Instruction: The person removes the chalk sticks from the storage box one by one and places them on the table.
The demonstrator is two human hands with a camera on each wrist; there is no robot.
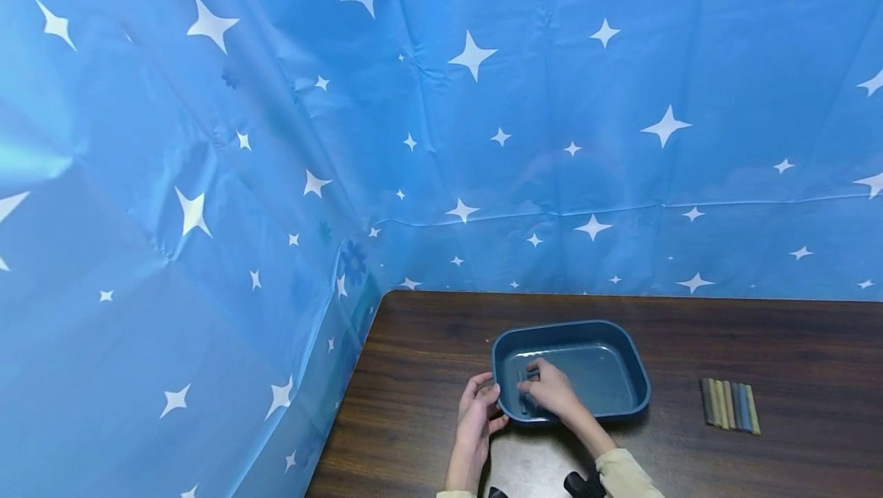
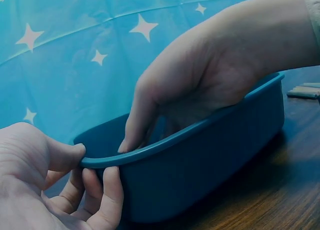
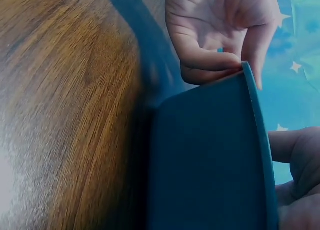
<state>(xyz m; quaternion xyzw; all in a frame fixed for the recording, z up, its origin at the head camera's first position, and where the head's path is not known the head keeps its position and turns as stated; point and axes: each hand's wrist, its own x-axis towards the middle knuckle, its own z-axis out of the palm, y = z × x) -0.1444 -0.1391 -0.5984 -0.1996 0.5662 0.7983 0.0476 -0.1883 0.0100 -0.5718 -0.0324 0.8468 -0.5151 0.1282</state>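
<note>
A deep blue rectangular tray [image 1: 596, 368] with rounded corners stands on the table. My left hand [image 1: 476, 414] grips its left rim, the thumb [image 2: 70, 155] over the edge and the fingers against the outside wall. My right hand [image 1: 552, 389] reaches over the near rim into the tray's left part, fingers pointing down. Between its thumb and fingers shows a short dark stick [image 1: 533, 373], pinched near the tray floor. Another dark stick [image 1: 522, 398] lies beside those fingertips. In both wrist views the tray wall hides most of the right fingertips.
To the right of the tray, several chalk-like sticks [image 1: 730, 406] in dark, yellowish and blue tones lie side by side on the brown wooden table [image 1: 414, 345]. A blue curtain with white stars [image 1: 552, 115] hangs behind and to the left. A black object [image 1: 582, 485] sits at the near edge.
</note>
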